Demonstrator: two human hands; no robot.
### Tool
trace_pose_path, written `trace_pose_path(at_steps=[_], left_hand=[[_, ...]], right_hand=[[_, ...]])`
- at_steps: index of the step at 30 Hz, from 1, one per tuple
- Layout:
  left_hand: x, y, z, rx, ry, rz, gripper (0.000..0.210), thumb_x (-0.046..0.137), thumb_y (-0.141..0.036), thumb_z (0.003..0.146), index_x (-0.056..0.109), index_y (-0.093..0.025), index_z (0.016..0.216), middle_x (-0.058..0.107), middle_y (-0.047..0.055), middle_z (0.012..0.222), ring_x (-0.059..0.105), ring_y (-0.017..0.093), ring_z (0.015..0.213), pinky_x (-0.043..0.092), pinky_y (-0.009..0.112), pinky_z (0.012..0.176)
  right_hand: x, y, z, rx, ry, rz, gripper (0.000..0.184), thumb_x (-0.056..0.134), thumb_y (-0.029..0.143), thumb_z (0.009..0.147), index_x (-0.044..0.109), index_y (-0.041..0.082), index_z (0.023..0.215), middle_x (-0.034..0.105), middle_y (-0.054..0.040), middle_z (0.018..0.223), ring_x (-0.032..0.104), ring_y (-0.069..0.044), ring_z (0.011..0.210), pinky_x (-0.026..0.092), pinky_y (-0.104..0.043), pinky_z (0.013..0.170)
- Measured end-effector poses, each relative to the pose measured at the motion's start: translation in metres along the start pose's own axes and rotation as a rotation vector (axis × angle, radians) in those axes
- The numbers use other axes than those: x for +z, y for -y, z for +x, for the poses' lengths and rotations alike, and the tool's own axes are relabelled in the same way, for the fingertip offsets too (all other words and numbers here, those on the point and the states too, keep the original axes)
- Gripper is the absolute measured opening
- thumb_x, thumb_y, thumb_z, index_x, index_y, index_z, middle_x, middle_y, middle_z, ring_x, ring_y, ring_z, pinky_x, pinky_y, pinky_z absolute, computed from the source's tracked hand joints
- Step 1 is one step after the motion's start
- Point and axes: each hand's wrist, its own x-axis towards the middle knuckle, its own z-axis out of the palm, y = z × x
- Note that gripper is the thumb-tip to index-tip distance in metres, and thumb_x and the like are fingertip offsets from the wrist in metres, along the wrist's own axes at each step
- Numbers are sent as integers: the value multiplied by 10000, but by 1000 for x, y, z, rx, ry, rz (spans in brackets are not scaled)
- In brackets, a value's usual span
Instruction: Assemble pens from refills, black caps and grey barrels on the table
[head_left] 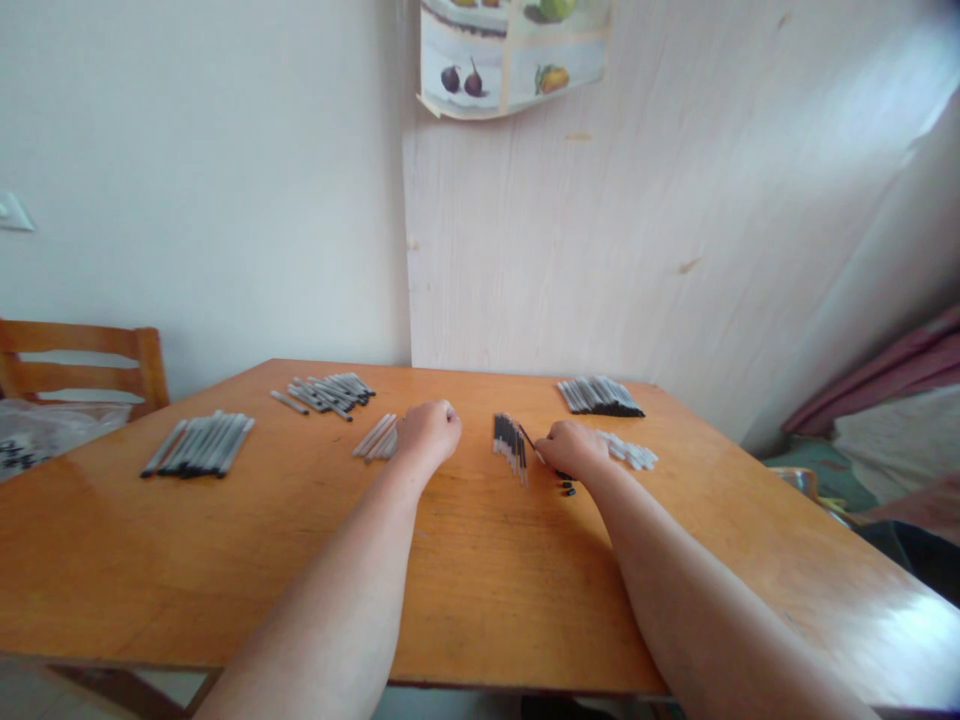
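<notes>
My left hand (432,430) is curled into a fist above the table, just right of a small group of whitish pen barrels (375,437). What it may hold is hidden. My right hand (574,448) has its fingertips closed on a thin dark pen refill (526,434), at the right side of a row of refills (510,446) with black and clear parts. A few small black caps (568,489) lie just below the right hand. Beyond its wrist side is a scatter of small translucent white pieces (631,452).
The wooden table (480,600) carries bundles of grey pens with black ends: one at left (199,446), a looser pile (326,393) at back left, and another (600,396) at back right. A chair (82,365) stands left. Behind the table rises a wall with a fruit poster (517,60).
</notes>
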Motion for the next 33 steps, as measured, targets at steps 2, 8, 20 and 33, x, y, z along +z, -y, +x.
trace_pose_path(at_steps=[2,8,20,33], left_hand=[[1,0,1,-2,4,-1,224,498,-338,834,693,-251,899,714,89,975,614,244,930,408,327,772],[1,5,5,-44,1,7,231,520,-380,821,694,-249,899,710,104,955,611,266,923,405,342,774],[7,14,5,-44,56,147,249,539,-357,814,724,-213,899,692,188,1005,566,368,1045,381,471,854],[20,14,2,24,14,184,249,530,-281,799,732,-180,905,673,194,1036,516,367,1083,285,513,945]], right_hand=[[1,1,0,-18,19,-14,395,509,395,785,724,145,1002,689,-187,1065,639,-344,1002,482,-395,756],[1,4,1,2,52,-22,362,541,315,774,712,130,1035,684,-196,1072,637,-329,1011,483,-374,750],[-2,-2,1,37,46,33,370,578,367,774,712,120,1014,671,-213,1081,628,-335,1022,479,-368,765],[5,-3,4,-6,59,12,347,517,317,783,720,139,1001,691,-190,1051,648,-328,975,491,-379,732]])
